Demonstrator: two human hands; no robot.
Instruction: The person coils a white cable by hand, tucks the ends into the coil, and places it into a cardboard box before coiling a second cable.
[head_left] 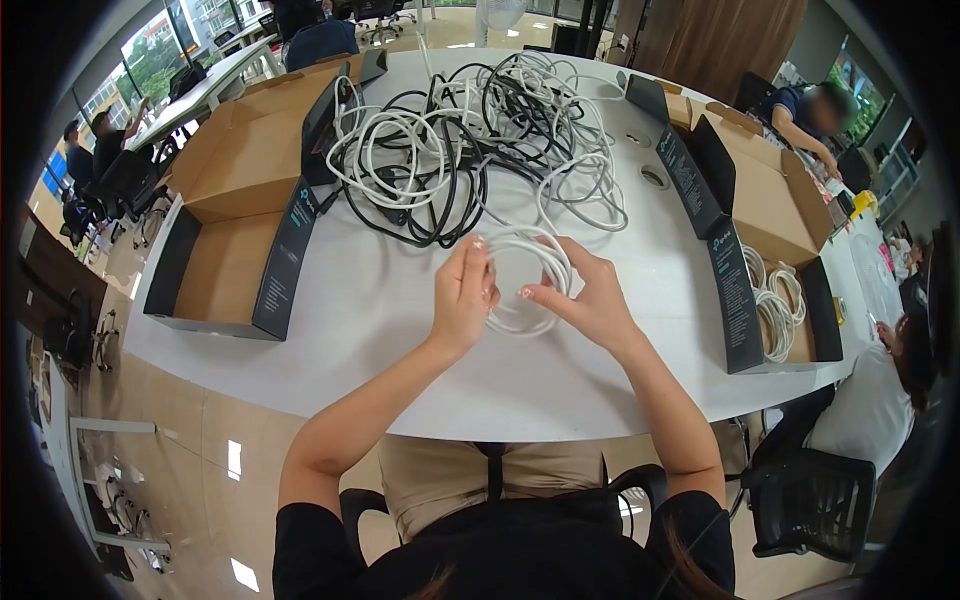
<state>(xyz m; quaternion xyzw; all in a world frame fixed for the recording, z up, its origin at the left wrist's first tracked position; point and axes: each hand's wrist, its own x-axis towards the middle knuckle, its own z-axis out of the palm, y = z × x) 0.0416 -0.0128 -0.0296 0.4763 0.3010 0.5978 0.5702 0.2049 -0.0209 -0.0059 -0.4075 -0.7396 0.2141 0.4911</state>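
Observation:
Between my two hands, over the near middle of the white table, is a round coil of white cable [521,327]. My left hand [465,293] grips the coil's left side, its fingers pressed together around the loops. On the right side, my right hand [590,295] pinches the loops between thumb and fingers. Just beyond the coil lies a big tangle of white cables [400,135] and black cables [440,238], running toward the far edge of the table. One white strand leads from the pile down to the coil.
An open cardboard box [232,262] stands at left with its lid folded back. At right, another open box [735,300] holds coiled white cables [775,310]. Two round holes pierce the white table [400,390]. A person [810,115] works at far right; another sits in a chair [815,500].

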